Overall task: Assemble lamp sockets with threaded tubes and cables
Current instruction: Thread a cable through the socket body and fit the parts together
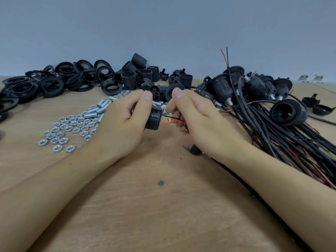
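My left hand [123, 122] grips a black ribbed lamp socket [153, 120] above the wooden table [145, 206], near its middle. My right hand [196, 120] sits just right of it, fingers curled, pinching the cable [172, 122] whose thin red and black wires run toward the socket. A small metal part shows between the two thumbs; I cannot tell exactly what it is. A black cable trails from under my right wrist toward the lower right.
Silver hex nuts [63, 130] and threaded tubes [98, 108] lie left of my hands. Black rings [54, 82] and socket bodies [138, 75] pile at the back. Finished sockets with cables [272, 113] fill the right side. A small black clip [193, 150] lies by my right wrist.
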